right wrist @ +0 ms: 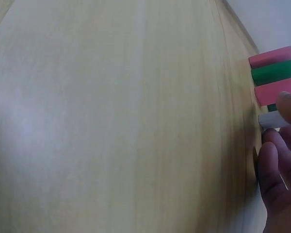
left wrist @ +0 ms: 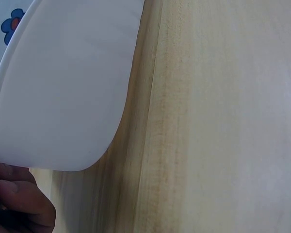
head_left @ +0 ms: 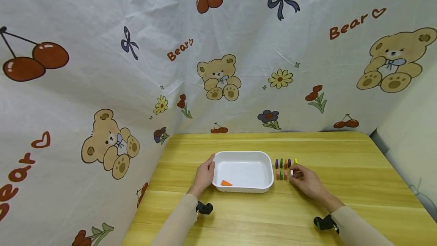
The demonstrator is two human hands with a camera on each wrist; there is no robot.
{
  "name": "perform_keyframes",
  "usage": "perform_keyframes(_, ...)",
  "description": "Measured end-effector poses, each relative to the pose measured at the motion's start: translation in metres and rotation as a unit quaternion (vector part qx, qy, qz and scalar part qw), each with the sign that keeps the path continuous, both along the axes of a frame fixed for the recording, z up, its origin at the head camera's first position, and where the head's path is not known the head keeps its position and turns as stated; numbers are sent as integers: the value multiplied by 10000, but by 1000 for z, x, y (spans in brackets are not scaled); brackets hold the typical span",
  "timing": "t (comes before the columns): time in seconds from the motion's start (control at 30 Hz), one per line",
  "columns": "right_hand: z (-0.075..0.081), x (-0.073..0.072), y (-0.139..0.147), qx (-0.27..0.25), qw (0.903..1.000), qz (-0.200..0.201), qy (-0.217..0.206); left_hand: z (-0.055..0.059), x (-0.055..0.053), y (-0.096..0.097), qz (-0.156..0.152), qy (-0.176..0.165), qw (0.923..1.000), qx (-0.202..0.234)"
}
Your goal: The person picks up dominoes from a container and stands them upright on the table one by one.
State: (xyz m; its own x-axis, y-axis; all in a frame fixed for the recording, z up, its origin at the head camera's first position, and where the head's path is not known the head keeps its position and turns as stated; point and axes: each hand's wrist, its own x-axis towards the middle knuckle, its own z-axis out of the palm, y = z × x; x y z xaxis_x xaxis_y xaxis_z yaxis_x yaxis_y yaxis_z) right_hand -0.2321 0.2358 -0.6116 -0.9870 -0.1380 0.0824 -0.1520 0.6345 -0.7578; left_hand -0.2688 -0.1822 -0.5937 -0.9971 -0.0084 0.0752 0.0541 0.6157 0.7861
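A white rectangular tray (head_left: 243, 156) stands on the table, and my left hand (head_left: 204, 175) grips its left side by the rim. In the left wrist view, curled fingers (left wrist: 26, 199) show at the tray's corner (left wrist: 68, 97). An orange wedge-shaped piece (head_left: 226, 183) lies inside, near the front left. Right of the tray, my right hand (head_left: 308, 182) pinches a small white block (right wrist: 269, 119) between thumb and fingers. It is at the right end of the front row, beside a pink block (right wrist: 276, 93), a green block (right wrist: 275, 73) and another pink block (right wrist: 271, 57).
Behind the front row stands a second row of small blocks, with a purple block (head_left: 276, 163), an orange block (head_left: 285, 164) and a yellow block (head_left: 296, 161) among them. The wooden table (head_left: 246, 215) meets a bear-print cloth (head_left: 239, 113) at its back and left.
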Motion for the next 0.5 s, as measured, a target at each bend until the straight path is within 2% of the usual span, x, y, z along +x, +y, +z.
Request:
perform_keyframes(0.2,1,2,3,-204,9994,-45,258,0,-1,0,-22,-31,10000,24)
perform_keyframes(0.37,4,4,2,-108,9975,-89,690,0,-2,-1,-21,-15,10000,61)
perform_keyframes(0.5,9,5,0,-37,9967,-230,781,0,-1,0,-31,33,10000,3)
